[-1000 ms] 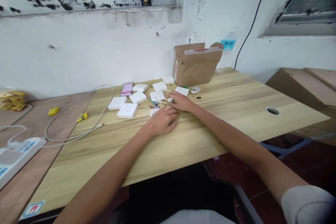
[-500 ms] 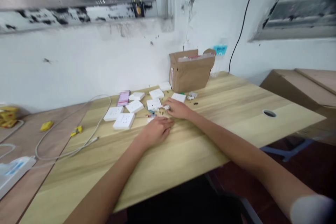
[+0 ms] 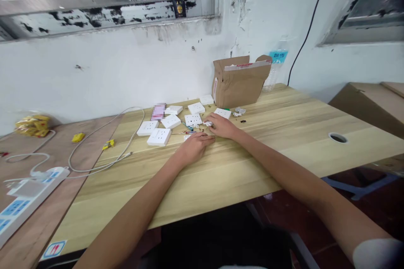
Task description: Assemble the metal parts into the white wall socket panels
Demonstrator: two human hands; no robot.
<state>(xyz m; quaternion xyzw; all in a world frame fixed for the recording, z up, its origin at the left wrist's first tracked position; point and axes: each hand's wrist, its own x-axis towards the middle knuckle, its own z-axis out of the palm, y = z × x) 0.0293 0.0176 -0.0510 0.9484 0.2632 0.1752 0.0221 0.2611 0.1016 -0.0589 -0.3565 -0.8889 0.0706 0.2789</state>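
My right hand (image 3: pixel 222 127) is closed, with its fingertips on a small white plastic part (image 3: pixel 207 123) among the pieces on the table. Low on the tabletop lies my left hand (image 3: pixel 196 147), its fingers stretched out and nothing visible in them. A white socket faceplate (image 3: pixel 193 120) is just beyond the hands. Between it and my left hand are a screwdriver (image 3: pixel 187 126) with a teal handle and some tiny loose parts. Several white wall sockets surround the spot, including one (image 3: pixel 159 137) to the left and one (image 3: pixel 222 113) behind my right hand.
A brown paper bag (image 3: pixel 241 84) stands by the wall, beside a plastic bottle (image 3: pixel 277 61). To the left are a white cable (image 3: pixel 120 157), a power strip (image 3: pixel 28 201) and yellow packets (image 3: pixel 33 125). A round cable hole (image 3: pixel 337 138) pierces the table at right.
The camera view has turned a little left, so the scene sits further right and looks sharper. Both hands stay at nearly the same place on the table.
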